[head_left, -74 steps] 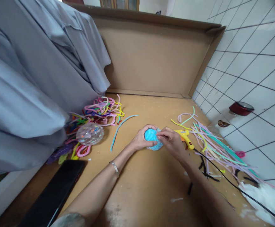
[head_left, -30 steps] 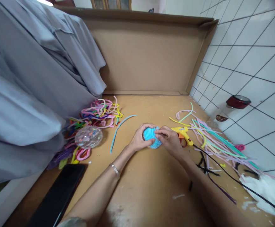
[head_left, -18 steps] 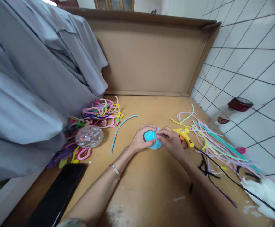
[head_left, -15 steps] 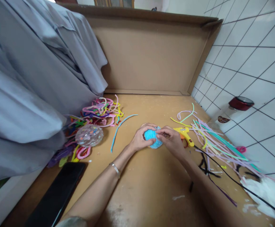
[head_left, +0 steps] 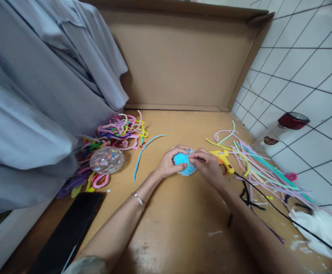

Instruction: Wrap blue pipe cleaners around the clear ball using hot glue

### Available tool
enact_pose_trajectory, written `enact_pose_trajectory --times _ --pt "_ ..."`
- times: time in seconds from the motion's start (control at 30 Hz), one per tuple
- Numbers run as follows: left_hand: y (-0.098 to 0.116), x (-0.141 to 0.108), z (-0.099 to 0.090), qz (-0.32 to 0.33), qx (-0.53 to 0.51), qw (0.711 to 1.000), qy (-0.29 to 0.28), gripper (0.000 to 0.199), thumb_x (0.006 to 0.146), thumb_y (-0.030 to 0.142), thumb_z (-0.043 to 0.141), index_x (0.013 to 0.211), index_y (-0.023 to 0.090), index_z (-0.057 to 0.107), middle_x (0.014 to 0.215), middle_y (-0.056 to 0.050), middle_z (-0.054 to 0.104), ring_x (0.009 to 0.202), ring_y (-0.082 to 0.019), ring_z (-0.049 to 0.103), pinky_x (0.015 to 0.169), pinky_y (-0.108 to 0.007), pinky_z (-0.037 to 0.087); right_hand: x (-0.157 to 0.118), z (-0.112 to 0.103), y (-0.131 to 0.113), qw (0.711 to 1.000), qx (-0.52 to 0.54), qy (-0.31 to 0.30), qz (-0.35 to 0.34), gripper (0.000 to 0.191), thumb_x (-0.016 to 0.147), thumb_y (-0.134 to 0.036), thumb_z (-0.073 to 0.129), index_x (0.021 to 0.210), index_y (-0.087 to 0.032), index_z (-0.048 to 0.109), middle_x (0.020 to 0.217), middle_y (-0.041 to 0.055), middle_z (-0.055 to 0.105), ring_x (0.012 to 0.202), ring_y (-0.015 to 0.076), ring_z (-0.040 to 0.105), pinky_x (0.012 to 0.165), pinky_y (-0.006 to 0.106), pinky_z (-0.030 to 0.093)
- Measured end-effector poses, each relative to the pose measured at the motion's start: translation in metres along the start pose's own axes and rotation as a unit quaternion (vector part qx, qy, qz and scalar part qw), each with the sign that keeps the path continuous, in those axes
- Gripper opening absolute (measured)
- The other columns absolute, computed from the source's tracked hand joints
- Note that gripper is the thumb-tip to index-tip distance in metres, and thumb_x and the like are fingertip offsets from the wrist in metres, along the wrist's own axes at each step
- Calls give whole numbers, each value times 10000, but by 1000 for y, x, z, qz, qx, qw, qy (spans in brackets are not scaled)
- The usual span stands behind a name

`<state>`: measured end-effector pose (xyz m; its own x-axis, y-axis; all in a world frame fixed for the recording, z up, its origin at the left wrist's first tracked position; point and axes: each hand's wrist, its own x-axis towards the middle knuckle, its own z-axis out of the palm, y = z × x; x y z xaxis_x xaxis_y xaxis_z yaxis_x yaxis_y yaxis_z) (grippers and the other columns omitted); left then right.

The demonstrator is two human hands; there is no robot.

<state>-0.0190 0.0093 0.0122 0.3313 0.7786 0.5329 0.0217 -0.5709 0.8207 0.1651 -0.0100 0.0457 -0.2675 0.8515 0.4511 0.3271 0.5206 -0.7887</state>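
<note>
A ball wrapped in rows of bright blue pipe cleaner [head_left: 181, 159] is in the middle of the table. My left hand [head_left: 170, 161] curls round its left side, thumb on the front and fingers over the top. At its right side my right hand [head_left: 207, 163] pinches thumb and fingertips together against the surface; what lies between them is too small to make out. Some of the ball's right part looks paler and bare of the blue rows. Left of my hands lies a loose blue pipe cleaner [head_left: 143, 152]. A yellow glue gun [head_left: 224, 161] rests just beyond my right hand.
On the left are a tangled heap of coloured pipe cleaners [head_left: 118, 131], a clear ball [head_left: 107, 160] and a black phone [head_left: 69, 232]. Straight pipe cleaners [head_left: 268, 167], a red-lidded jar [head_left: 293, 121] and white tissue [head_left: 320, 228] lie right. Cardboard [head_left: 177, 61] stands behind.
The view has tipped slightly downward. My right fingertips have shifted a little on the ball's right side; my left hand keeps its hold.
</note>
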Motion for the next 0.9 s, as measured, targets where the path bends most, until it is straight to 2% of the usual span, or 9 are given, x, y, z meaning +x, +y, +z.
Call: enact_pose_trajectory --times 0.23,0.37,0.47,0.7,0.9 --pt "0 -1 0 3 26 1000 -10 373 732 406 739 1038 220 636 1224 -112 624 1190 -269 551 1041 -479 398 -1 1 2 1000 -9 -2 -1 109 808 -227 595 786 -206 700 746 28 626 697 153 576 635 275 449" --pt "-2 -1 -1 7 36 999 -25 638 542 512 858 1061 230 617 1237 -119 599 1208 -299 528 1052 -492 384 0 2 3 1000 -9 8 -5 106 803 -205 591 769 -207 691 752 22 619 693 145 574 637 271 443" --pt "-3 -1 0 13 55 998 -29 738 458 470 905 1083 235 591 1248 -119 580 1218 -307 516 1058 -499 379 0 2 3 1000 -14 10 -4 96 797 -202 595 763 -206 685 746 21 612 693 145 574 638 273 441" --pt "-5 -3 5 12 75 997 -3 608 534 264 858 1072 222 578 1236 -106 590 1198 -280 541 1042 -491 408 -1 2 5 1000 14 9 -3 87 798 -210 597 795 -200 684 768 25 618 712 149 588 645 275 457" --pt "-6 -2 5 13 67 998 2 570 533 241 841 1046 212 596 1226 -113 601 1174 -281 564 1030 -480 421 -3 -2 6 1000 7 5 -6 101 789 -234 635 857 -202 701 786 26 631 698 143 600 643 273 484"
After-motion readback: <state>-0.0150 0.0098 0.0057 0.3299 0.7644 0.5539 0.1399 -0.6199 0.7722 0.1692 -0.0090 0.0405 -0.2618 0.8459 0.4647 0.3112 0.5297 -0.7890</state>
